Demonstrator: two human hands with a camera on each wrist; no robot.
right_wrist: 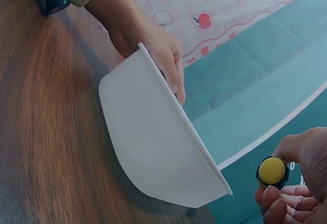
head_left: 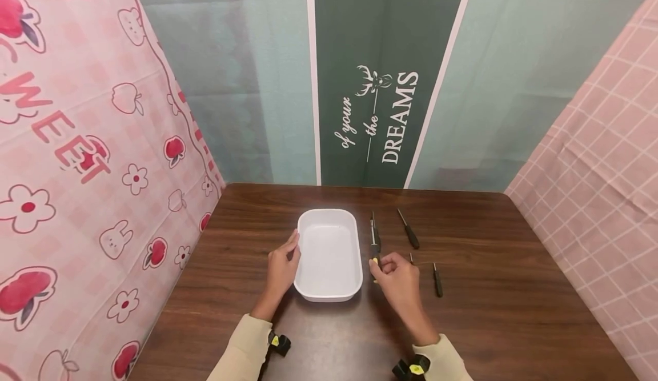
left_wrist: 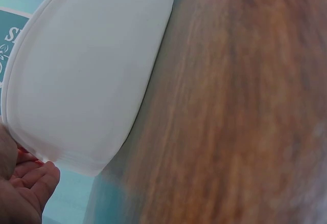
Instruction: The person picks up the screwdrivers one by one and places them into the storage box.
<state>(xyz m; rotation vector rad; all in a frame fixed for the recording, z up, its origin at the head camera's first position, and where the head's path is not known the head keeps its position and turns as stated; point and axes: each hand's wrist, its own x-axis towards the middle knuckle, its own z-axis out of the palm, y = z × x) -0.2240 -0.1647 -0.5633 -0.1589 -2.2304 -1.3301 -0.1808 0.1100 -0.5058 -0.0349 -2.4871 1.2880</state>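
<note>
Working with two bare hands set apart, on opposite sides of a white tray [head_left: 329, 258], standing upright on a dark wooden table [head_left: 329, 335] at 6 o'clock of the head view. Holding the tray by its 9 o'clock rim with the left hand [head_left: 283, 265], pressing fingers against the wall. Pinching a screwdriver [head_left: 375, 251] between thumb and fingers of the right hand [head_left: 398, 283], at about 3 o'clock from the tray, near it but not touching. Pointing its metal shaft towards 12 o'clock and turning its yellow end cap [right_wrist: 271, 171] towards the right wrist camera. Showing a dark shape just beside that shaft, merging too closely to tell what it is.

Seeing a second screwdriver [head_left: 412, 238] at 12 o'clock from the right hand, lying with its dark handle towards 5 o'clock. Seeing a smaller screwdriver [head_left: 437, 283] at 3 o'clock from the same hand, lying with its shaft towards 12. Seeing also a short metal shaft [head_left: 410, 257] at 1 o'clock, just beside the hand, partly hiding.

Wearing pale sleeves [head_left: 241, 344] and black bands [head_left: 280, 345] with yellow patches. Facing a green panel [head_left: 380, 27] at 12 o'clock, bearing white lettering. Seeing a pink apple-print cloth [head_left: 149, 209] at 10 o'clock from the tray and a pink checked cloth [head_left: 591, 209] between 2 and 3.
</note>
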